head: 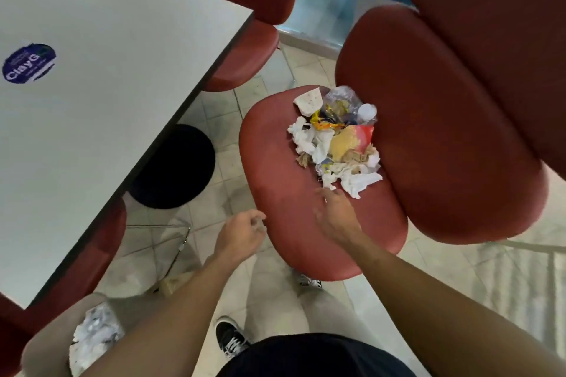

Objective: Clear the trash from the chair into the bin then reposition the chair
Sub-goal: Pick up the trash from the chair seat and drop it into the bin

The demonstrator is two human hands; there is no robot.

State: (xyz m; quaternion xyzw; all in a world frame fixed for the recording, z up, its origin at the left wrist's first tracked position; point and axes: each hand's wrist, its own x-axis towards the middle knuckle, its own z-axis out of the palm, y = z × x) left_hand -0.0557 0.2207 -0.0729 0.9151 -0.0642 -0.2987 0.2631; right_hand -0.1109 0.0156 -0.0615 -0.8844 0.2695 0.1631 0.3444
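Right hand [335,214] open, fingers reaching over the red chair [284,193] seat, trash pile [335,139] just beyond its fingertips; left hand [242,234] loosely curled, empty, beside it; crumpled tissues and wrappers look light, soft, loose, so best scooped from underneath.

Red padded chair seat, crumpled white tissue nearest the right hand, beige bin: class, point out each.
Red padded chair seat [284,193]: head view, bare front left part.
Crumpled white tissue [356,182]: head view, its middle.
Beige bin [52,343]: head view, outer wall.
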